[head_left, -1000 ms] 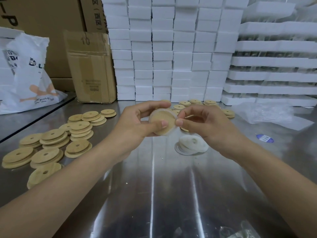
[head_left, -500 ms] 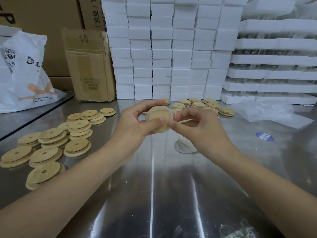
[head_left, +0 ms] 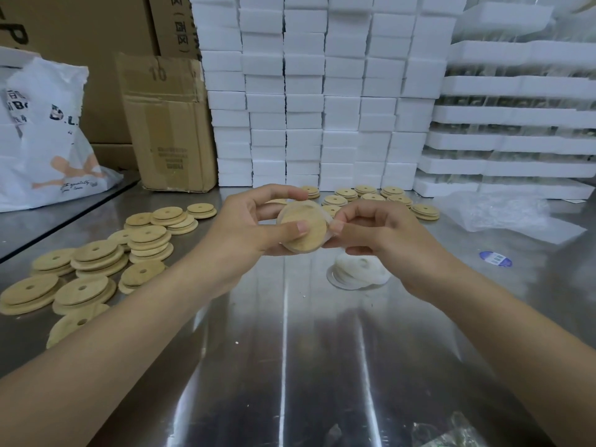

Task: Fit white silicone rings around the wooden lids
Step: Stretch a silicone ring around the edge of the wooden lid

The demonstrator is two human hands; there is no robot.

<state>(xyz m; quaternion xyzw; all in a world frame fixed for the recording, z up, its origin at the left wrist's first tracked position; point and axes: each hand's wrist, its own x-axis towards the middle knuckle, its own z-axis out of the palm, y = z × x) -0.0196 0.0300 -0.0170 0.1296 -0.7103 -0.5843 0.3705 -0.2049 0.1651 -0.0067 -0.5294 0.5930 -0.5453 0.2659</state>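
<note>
The right hand (head_left: 383, 233) has slid off the face of the wooden lid (head_left: 304, 233) and out to its right rim. A second ago its thumb met the other thumb on the flat wood; now it pinches the white silicone ring (head_left: 328, 217) at the edge. The ring shows as a pale band round the lid's top and right side, so this one looks nearly seated, with only the last stretch left to work on.

The left hand (head_left: 248, 230) grips the lid, thumb pressed flat on the face and fingers curled behind it. It holds the lid tilted toward the camera, above the middle of the steel bench (head_left: 290, 350). The right hand's fingers are bunched tight, thumb and forefinger nipping the ring where it meets the wood.

Just below the right hand lies the pile of loose rings (head_left: 358, 274). Stacks of lids (head_left: 96, 262) sit along the bench's left side, with more lids (head_left: 371, 195) at the far edge.
</note>
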